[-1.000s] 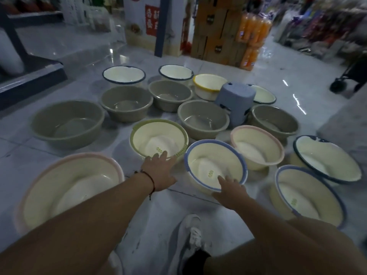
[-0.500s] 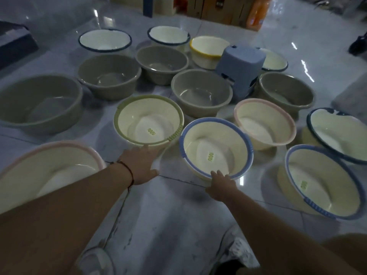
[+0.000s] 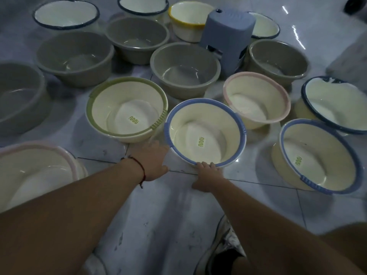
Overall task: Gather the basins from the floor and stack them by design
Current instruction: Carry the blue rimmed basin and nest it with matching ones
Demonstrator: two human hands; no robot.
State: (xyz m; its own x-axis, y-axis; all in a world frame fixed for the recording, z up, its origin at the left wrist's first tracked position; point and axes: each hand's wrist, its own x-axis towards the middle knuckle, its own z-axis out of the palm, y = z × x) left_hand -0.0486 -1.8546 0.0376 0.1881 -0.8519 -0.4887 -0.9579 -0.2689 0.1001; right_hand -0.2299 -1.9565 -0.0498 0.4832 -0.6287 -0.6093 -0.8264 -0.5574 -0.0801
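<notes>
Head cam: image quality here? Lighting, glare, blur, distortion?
Head view: dim, bluish light; white glare streaks on the glossy tiled floor top right; wide-angle bending toward the edges; slight softness on the left hand and the cream plastic basin with the pink rim at the left edge; centre basins reasonably sharp.

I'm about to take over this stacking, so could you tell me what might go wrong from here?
The right hand holds the blue-rimmed basin by its near rim only, so that grip may let it tip. The green-rimmed basin sits very close and could get knocked. The tiled floor looks glossy, so footing may slip.
</notes>
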